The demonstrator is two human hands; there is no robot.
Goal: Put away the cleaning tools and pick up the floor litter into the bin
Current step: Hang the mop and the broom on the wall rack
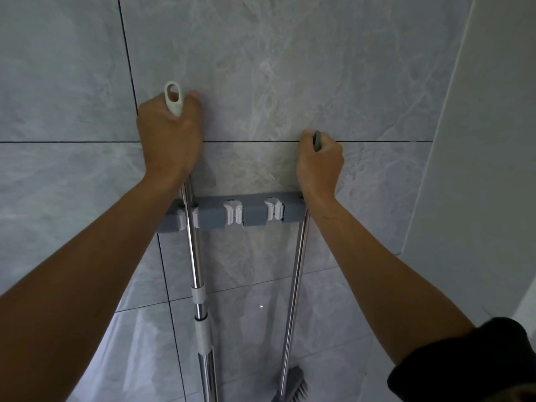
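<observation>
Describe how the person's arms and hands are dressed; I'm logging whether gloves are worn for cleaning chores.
No gloves: the left hand and right hand are bare, with no rings or watch showing. Both forearms are uncovered. A dark, black-looking sleeve shows on the right arm, bunched up near the elbow; no sleeve shows on the left arm.

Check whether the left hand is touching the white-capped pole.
Touching. The head view shows the left hand closed around the top of the white-capped pole, its looped cap sticking out above the fingers.
</observation>
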